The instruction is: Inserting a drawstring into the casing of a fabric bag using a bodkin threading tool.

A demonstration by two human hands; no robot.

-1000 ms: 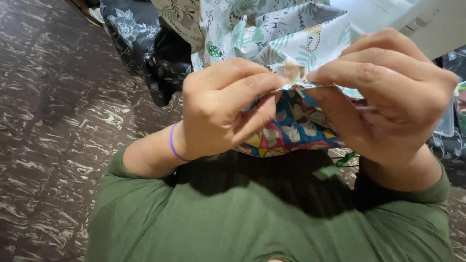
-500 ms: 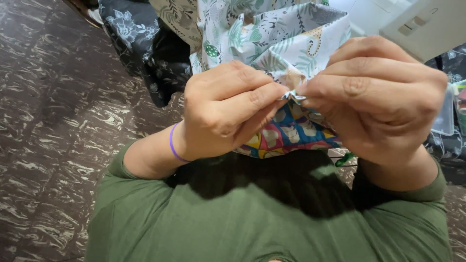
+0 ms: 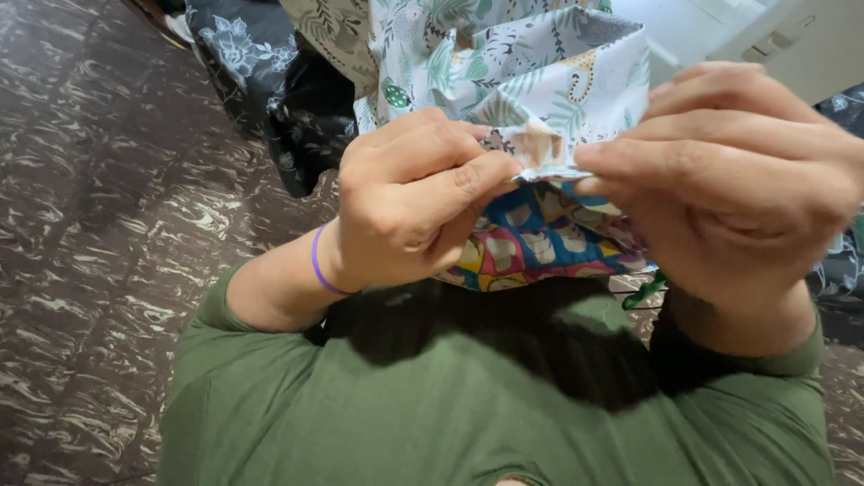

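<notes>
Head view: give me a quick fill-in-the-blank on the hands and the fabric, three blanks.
1. Both hands pinch the edge of a piece of printed ____.
2. The left hand has a ____ band around its wrist.
3. The right hand comes out of a sleeve coloured ____.

Missing words: fabric; purple; green

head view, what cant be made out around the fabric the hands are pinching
- Pinched edge of the printed fabric: mostly hidden between the left hand and right hand.
- Colourful patterned fabric: mostly covered by both hands.
- White object, top right: cut off by the frame edge.
- Dark floral cloth: partly behind the printed fabric.
</notes>
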